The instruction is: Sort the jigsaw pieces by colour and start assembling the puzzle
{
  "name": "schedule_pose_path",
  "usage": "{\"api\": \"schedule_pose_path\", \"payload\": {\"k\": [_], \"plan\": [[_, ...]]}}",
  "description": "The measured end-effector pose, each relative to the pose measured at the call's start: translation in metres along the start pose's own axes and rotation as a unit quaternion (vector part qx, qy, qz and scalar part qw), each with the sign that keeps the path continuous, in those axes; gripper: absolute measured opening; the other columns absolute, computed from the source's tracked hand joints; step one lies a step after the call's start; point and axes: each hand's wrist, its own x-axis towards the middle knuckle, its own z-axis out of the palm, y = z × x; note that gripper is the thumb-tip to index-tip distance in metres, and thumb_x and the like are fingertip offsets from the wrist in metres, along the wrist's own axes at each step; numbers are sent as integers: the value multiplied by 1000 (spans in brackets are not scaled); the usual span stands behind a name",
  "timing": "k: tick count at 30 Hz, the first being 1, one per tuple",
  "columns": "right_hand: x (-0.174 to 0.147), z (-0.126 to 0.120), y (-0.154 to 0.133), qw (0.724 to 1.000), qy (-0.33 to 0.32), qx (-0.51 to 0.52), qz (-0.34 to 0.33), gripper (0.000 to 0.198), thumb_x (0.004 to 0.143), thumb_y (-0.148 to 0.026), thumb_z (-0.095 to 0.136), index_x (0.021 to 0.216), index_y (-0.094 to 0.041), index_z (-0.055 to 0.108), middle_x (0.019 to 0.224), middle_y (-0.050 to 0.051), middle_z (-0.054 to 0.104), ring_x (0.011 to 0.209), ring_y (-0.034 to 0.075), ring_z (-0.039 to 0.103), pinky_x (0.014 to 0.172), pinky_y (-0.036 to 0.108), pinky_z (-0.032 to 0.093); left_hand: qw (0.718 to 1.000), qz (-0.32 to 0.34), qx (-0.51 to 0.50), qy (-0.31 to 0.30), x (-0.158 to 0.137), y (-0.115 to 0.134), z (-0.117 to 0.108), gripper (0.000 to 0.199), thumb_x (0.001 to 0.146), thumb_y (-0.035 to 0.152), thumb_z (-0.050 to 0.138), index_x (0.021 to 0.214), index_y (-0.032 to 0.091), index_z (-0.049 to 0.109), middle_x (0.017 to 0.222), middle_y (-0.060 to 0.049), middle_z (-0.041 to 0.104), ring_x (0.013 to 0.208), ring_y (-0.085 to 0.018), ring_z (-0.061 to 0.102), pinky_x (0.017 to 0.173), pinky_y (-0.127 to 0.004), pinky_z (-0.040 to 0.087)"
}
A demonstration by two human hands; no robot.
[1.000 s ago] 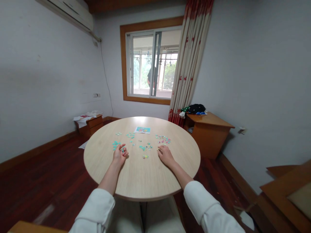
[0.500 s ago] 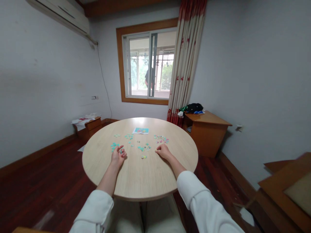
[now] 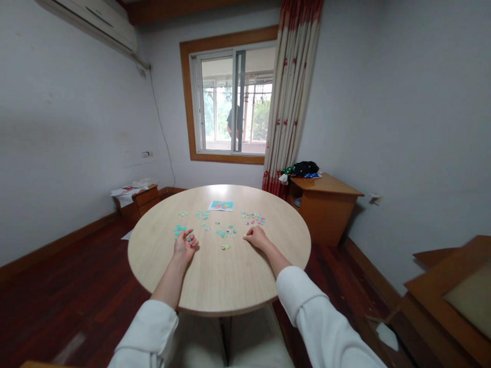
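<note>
My right hand (image 3: 258,238) is over the table, its thumb and fingertips pinched on a small yellowish puzzle piece (image 3: 244,236). My left hand (image 3: 186,247) is half turned up with curled fingers, and a bit of a teal puzzle piece shows between them. Just beyond it lies a pile of teal pieces (image 3: 179,229). Between my hands is a small joined yellow-green cluster (image 3: 226,247). Behind that are loose teal and mixed pieces (image 3: 221,233). Pink and multicoloured pieces (image 3: 255,221) lie past my right hand. A picture card (image 3: 221,205) is at the back.
The round wooden table (image 3: 215,291) stands before me. More pale green pieces (image 3: 202,214) are spread at its back left. A wooden cabinet (image 3: 326,209) with dark cloth on it stands to the right. A person (image 3: 235,122) is visible through the window.
The whole view has shifted slightly. Both hands keep nearly the same pose and place over the table, and the pieces lie as before.
</note>
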Motion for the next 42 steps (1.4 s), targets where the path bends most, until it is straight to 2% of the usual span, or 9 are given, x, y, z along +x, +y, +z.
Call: {"api": "schedule_pose_path", "payload": {"k": [5, 10, 13, 18, 23, 28, 33, 38, 42], "plan": [[-1, 0, 0, 1000, -6, 12, 1, 12, 61, -24, 73, 70, -16, 69, 76, 4, 68, 74, 16, 61, 65, 24, 41, 1000, -9, -1, 6, 0, 0, 2, 28, 89, 25, 34, 71, 14, 52, 52, 2, 40, 39, -9, 34, 40, -19, 30], [-9, 0, -1, 1000, -2, 26, -10, 16, 68, -25, 69, 82, -18, 69, 84, 3, 69, 80, 16, 61, 71, 25, 42, 1000, -17, 1, 18, -2, -1, 4, 28, 89, 27, 35, 73, 13, 53, 57, -1, 46, 46, -11, 44, 46, -23, 39], [-9, -1, -2, 999, -4, 28, -18, 20, 68, -24, 69, 88, -18, 69, 91, 4, 69, 84, 16, 61, 75, 26, 42, 1000, -18, 7, 14, -3, -1, 4, 28, 89, 28, 35, 74, 13, 53, 57, -1, 45, 45, -11, 42, 46, -23, 39], [-4, -3, -3, 999, -34, 15, -13, 11, 67, -24, 71, 75, -18, 70, 78, 4, 69, 77, 16, 61, 70, 26, 42, 1000, -21, 2, 13, -3, -1, 3, 28, 90, 28, 34, 74, 14, 52, 56, 0, 44, 44, -10, 39, 44, -22, 37], [-2, -3, -5, 999, -43, 2, -4, 7, 66, -23, 71, 68, -17, 67, 75, 3, 68, 72, 15, 60, 67, 26, 41, 1000, -23, -5, 16, -2, -1, 3, 27, 89, 27, 34, 74, 14, 52, 56, 0, 43, 43, -10, 39, 43, -22, 37], [-3, -5, -4, 1000, -24, 0, -17, 16, 64, -24, 73, 78, -16, 68, 83, 5, 67, 77, 15, 59, 69, 25, 41, 999, -21, -14, 24, -3, 0, 4, 26, 89, 26, 35, 74, 14, 52, 57, 0, 44, 43, -10, 40, 43, -21, 37], [-2, -6, -3, 999, -17, 1, -28, 13, 64, -25, 74, 67, -15, 68, 75, 5, 66, 72, 16, 58, 66, 24, 40, 999, -19, -15, 21, -5, 1, 5, 27, 89, 25, 33, 73, 14, 51, 56, -1, 44, 45, -10, 42, 44, -20, 37], [-2, -3, -1, 999, -8, 11, -32, 13, 63, -24, 75, 71, -16, 69, 77, 4, 66, 74, 15, 58, 67, 24, 40, 999, -22, -17, 22, -3, 1, 4, 28, 90, 26, 33, 73, 14, 52, 56, 0, 43, 43, -10, 40, 42, -21, 37], [1, -1, -1, 999, -12, 27, -23, 10, 62, -22, 74, 64, -16, 66, 69, 2, 64, 68, 14, 57, 64, 24, 40, 999, -24, -16, 22, -3, 1, 3, 29, 90, 27, 32, 73, 14, 52, 56, 1, 43, 43, -10, 39, 42, -21, 36]]}}
